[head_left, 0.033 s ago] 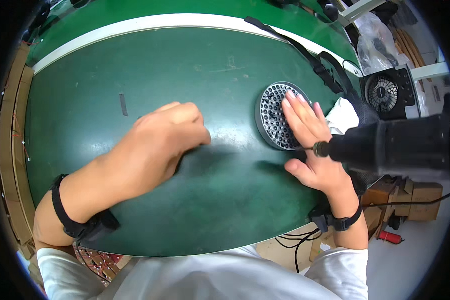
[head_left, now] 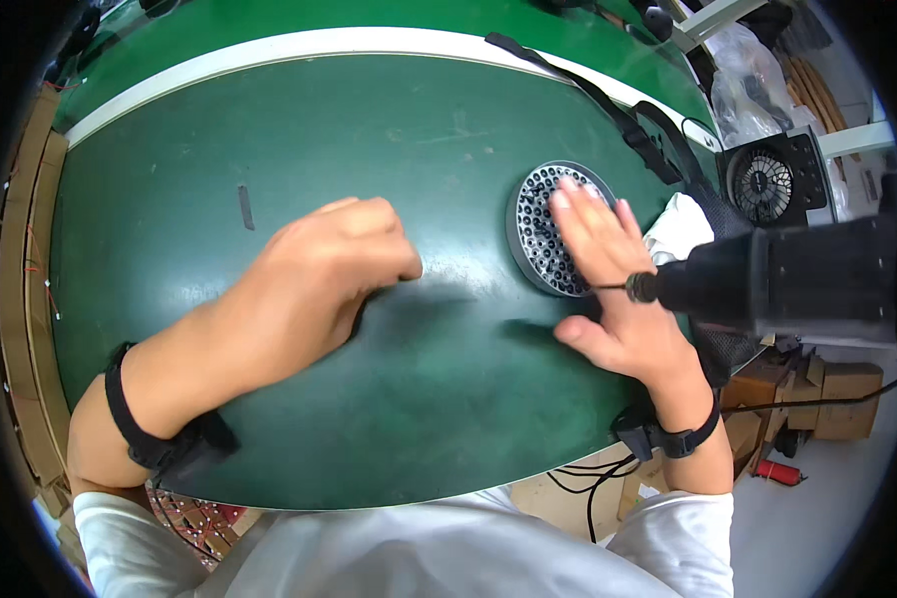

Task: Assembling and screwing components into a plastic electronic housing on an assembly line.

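My left hand is closed, knuckles up, over the middle of the green mat; whatever its fingers may hold is hidden beneath. On the right, my right hand is stretched flat with the thumb spread. Its fingertips lie over a round dark dish with a grey face full of round holes and small dark bits. Between the camera and that hand hangs a black powered screwdriver. The thin bit points left across my right hand, toward the dish edge.
A white crumpled cloth lies right of the dish. Behind it run a black strap and a fan in a black frame. Cardboard strips line the left edge. Black cables hang at the front right. A green mat covers the table.
My right hand has shifted slightly left over the dish. The screwdriver sits a touch higher. My left hand stays closed in nearly the same place.
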{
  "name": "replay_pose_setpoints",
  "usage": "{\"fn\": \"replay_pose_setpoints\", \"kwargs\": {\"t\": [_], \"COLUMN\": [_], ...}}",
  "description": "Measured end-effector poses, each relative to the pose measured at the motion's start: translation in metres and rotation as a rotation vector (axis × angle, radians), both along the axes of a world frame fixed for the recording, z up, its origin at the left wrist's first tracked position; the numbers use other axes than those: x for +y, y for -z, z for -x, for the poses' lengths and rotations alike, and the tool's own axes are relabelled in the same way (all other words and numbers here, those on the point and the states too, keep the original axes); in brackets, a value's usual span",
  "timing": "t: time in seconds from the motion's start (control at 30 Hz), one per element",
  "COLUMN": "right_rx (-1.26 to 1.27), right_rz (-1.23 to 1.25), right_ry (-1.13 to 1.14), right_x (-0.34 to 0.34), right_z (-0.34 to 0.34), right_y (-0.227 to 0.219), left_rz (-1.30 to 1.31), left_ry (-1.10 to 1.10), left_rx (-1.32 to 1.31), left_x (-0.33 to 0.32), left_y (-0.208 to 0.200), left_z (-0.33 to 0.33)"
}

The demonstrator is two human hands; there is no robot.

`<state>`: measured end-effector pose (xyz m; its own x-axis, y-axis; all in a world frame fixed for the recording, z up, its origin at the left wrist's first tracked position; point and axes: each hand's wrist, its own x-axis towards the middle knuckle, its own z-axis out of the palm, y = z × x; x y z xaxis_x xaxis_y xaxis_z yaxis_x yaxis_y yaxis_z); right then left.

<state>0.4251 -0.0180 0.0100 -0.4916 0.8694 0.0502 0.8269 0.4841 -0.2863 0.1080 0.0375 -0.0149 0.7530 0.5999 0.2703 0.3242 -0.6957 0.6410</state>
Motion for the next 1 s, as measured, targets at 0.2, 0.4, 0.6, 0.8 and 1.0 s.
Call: {"fn": "replay_pose_setpoints", "kwargs": {"t": [0.2, 0.4, 0.6, 0.8, 1.0], "right_rx": [-0.011, 0.401, 0.463, 0.541, 0.719], "right_rz": [0.065, -0.079, -0.191, -0.307, -0.330], "right_ry": [-0.117, 0.236, 0.426, 0.312, 0.464], "right_x": [-0.008, -0.013, 0.005, 0.012, 0.016], "right_z": [-0.011, 0.011, 0.020, 0.021, 0.023], "right_y": [-0.002, 0.023, 0.040, 0.040, 0.047], "left_rz": [-0.109, 0.064, 0.184, 0.389, 0.385], "left_ry": [-0.037, -0.128, -0.392, -0.481, -0.459], "left_rx": [-0.319, -0.347, -0.431, -0.520, -0.442], "left_x": [0.012, 0.022, 0.021, 0.020, 0.020], "left_y": [0.018, 0.023, 0.018, 0.019, 0.019], "left_z": [-0.054, -0.117, -0.045, -0.021, -0.021]}}
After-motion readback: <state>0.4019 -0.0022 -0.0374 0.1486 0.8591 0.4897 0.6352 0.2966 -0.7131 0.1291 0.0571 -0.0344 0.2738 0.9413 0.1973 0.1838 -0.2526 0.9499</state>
